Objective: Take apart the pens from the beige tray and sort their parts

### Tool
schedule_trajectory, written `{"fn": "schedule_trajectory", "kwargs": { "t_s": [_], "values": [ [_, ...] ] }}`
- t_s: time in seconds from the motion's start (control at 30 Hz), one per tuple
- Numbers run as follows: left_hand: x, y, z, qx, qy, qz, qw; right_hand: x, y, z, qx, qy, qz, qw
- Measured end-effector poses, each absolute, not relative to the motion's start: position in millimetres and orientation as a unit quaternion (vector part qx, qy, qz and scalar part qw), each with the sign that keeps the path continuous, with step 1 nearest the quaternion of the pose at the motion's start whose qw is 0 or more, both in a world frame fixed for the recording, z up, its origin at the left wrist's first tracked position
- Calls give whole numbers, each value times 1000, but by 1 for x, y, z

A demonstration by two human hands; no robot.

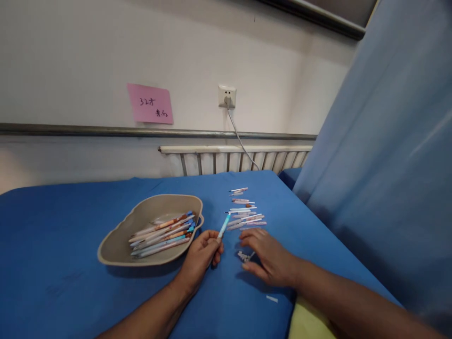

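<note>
My left hand [203,254] is closed around a light blue pen [224,225], its tip pointing up and away. Over the blue cloth to the right, my right hand [263,254] has its thumb and fingers apart, just above a small pile of whitish pieces [243,256]. Whether a thin piece near its fingertips is held is unclear, but the fingers are spread. Beyond both hands lie rows of pen parts and refills [245,219]. To the left, a beige basin [120,235] holds several pens [162,238] with blue, orange and brown ends.
A small white piece [271,298] lies nearer on the blue-covered table [70,292]. Something yellow [307,322] is at the bottom edge. A blue curtain [395,155] hangs at right; a white radiator [226,149] stands behind the table, below a plugged socket [227,96].
</note>
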State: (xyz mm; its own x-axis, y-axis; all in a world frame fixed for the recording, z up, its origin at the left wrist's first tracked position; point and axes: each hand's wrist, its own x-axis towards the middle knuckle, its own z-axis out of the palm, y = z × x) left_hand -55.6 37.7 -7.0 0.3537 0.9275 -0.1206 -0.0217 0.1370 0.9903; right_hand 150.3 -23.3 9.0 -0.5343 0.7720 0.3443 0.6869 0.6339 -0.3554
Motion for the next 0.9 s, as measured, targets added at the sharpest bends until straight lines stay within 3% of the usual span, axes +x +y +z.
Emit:
{"fn": "schedule_trajectory", "kwargs": {
  "t_s": [0.2,0.4,0.57,0.7,0.9],
  "values": [
    [-56,38,-12,541,410,381,627,184,-81,-2,-441,-883,95,128],
    [-56,36,-10,548,414,383,618,175,-57,-25,-504,-850,51,143],
    [-55,34,-10,542,421,394,612,161,-18,-30,-511,-836,37,198],
    [-55,33,-11,541,427,395,608,159,-2,-30,-513,-804,39,297],
    [-58,35,-11,552,403,376,625,165,-1,-9,-570,-689,166,415]
  ]
}}
